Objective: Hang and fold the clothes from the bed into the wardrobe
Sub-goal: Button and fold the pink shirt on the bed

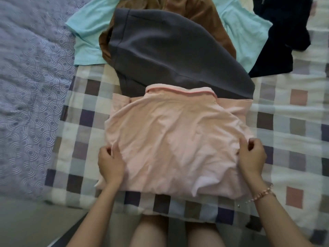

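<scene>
A pale pink collared shirt (174, 139) lies partly folded on the checked bed cover (284, 125), collar at the far side. My left hand (110, 163) pinches its left edge near the front. My right hand (252, 155) pinches its right edge; that wrist wears a bead bracelet. Behind the pink shirt lie a grey garment (169, 50), a brown garment (195, 9) under it, a light turquoise shirt (247, 38) spread beneath both, and a dark navy garment (284, 29) at the far right.
A lilac quilt (30, 86) with a ring pattern covers the bed's left side. The bed's front edge runs just in front of my legs (160, 232). No wardrobe is in view.
</scene>
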